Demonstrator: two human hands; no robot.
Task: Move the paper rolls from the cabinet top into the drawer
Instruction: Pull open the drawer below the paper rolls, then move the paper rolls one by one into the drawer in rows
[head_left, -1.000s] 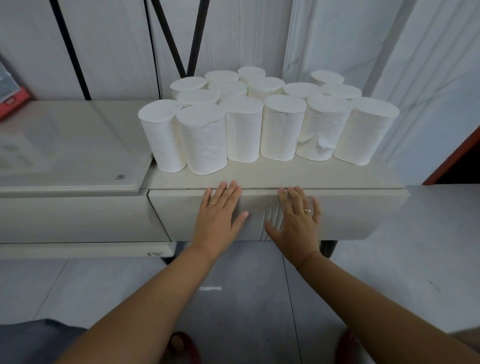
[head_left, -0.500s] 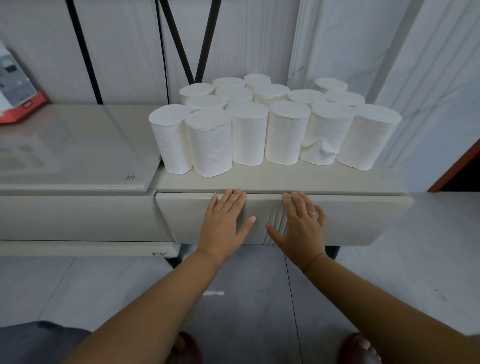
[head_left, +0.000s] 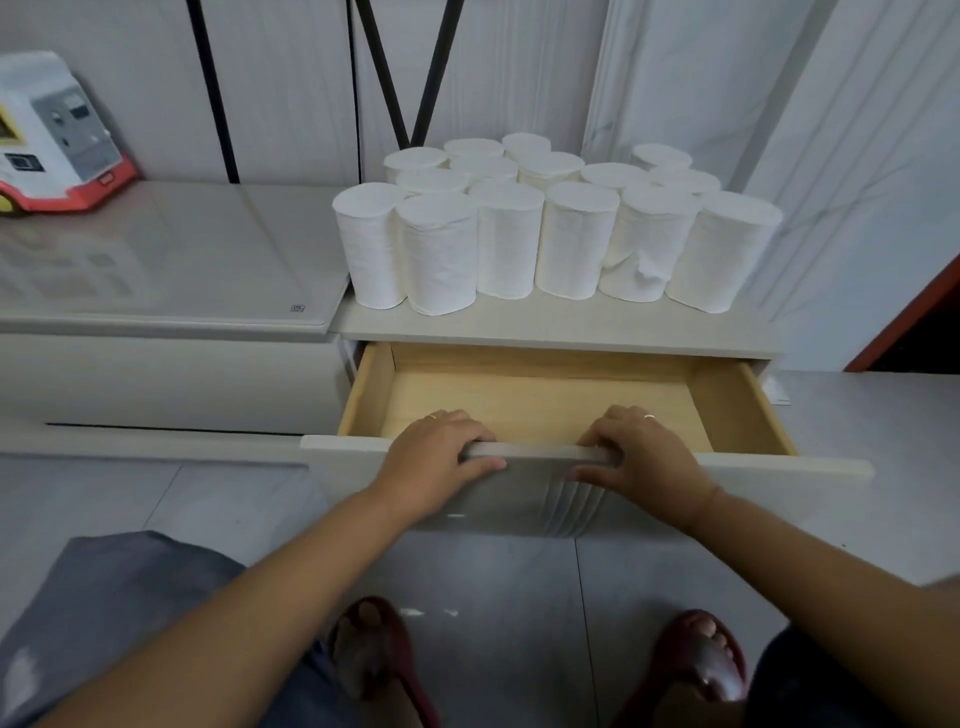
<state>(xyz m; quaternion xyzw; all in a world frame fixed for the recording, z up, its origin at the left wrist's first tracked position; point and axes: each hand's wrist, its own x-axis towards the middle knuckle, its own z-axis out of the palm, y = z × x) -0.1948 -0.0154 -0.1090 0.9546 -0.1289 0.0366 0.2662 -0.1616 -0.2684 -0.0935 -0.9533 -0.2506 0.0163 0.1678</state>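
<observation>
Several white paper rolls (head_left: 550, 223) stand upright in tight rows on the cream cabinet top (head_left: 561, 327). Below them the drawer (head_left: 540, 400) is pulled out, showing an empty light-wood inside. My left hand (head_left: 436, 457) grips the top edge of the white drawer front (head_left: 779, 467), fingers curled over into the drawer, thumb on the outside. My right hand (head_left: 639, 452) holds the same edge a little to the right, in the same way.
A lower glass-topped cabinet (head_left: 171, 260) adjoins on the left, with a red and white toy vehicle (head_left: 57, 135) at its back. Marble wall panels stand behind. My feet in red sandals (head_left: 701, 660) are on the grey tile floor below the drawer.
The drawer was shut with both palms flat on its front; now it stands pulled out toward me and both hands grip its top edge.
</observation>
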